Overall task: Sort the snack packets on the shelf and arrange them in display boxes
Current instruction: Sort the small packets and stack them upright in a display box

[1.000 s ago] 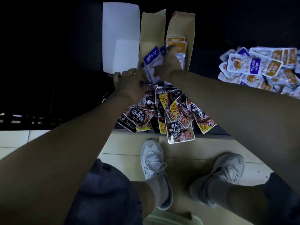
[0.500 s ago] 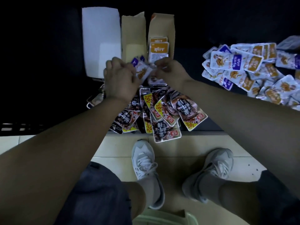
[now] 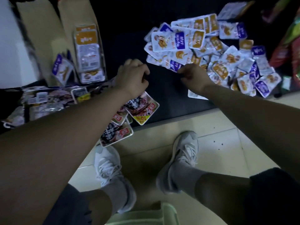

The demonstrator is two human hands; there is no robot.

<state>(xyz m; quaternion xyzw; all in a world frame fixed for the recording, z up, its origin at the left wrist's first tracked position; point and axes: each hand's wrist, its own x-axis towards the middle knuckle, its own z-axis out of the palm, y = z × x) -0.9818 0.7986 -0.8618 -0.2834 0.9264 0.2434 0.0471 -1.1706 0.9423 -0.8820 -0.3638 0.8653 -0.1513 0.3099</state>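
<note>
Purple packet (image 3: 62, 69) now in display box (image 3: 38, 31); you shift to loose pile (image 3: 219, 62). Left hand (image 3: 131, 77) clenched, empty; right hand (image 3: 194, 77) fingers (image 3: 182, 71) curled at pile, grasp unclear.

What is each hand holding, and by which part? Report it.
Left hand: curled, nothing held. Right hand: fingertips at the near corner of a purple-and-white packet at the edge of the pile; whether the grip is closed cannot be told.
</note>
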